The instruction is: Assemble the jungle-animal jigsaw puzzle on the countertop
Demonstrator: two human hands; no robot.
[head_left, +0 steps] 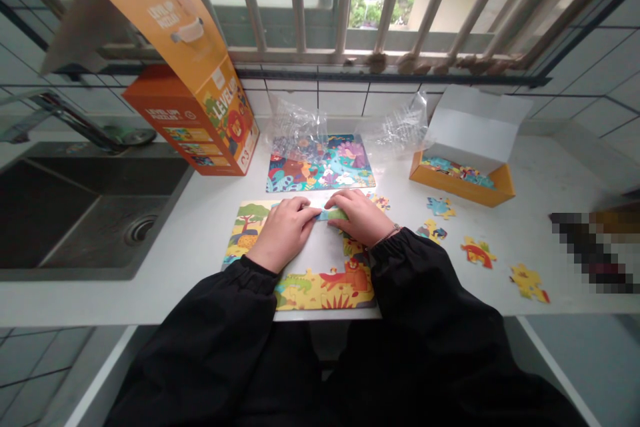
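Observation:
A jigsaw puzzle (327,293) with a savanna scene lies on the counter in front of me. Its border pieces surround a bare white middle. At its top edge, a blue-and-green puzzle piece (336,214) is pinched between the thumb and fingers of my right hand (360,215). My left hand (286,230) rests over the upper left of the puzzle, its closed fingertips on the left end of the same strip. Both hands cover parts of the top and side borders. Just behind lies a finished-looking forest puzzle (320,177).
Loose pieces, such as a yellow one (529,282) and a red-and-yellow one (479,252), lie to the right. An open yellow box (460,183) holds more pieces. Crumpled clear plastic bags (300,127) sit behind. An orange puzzle box (200,123) stands beside the sink (90,213).

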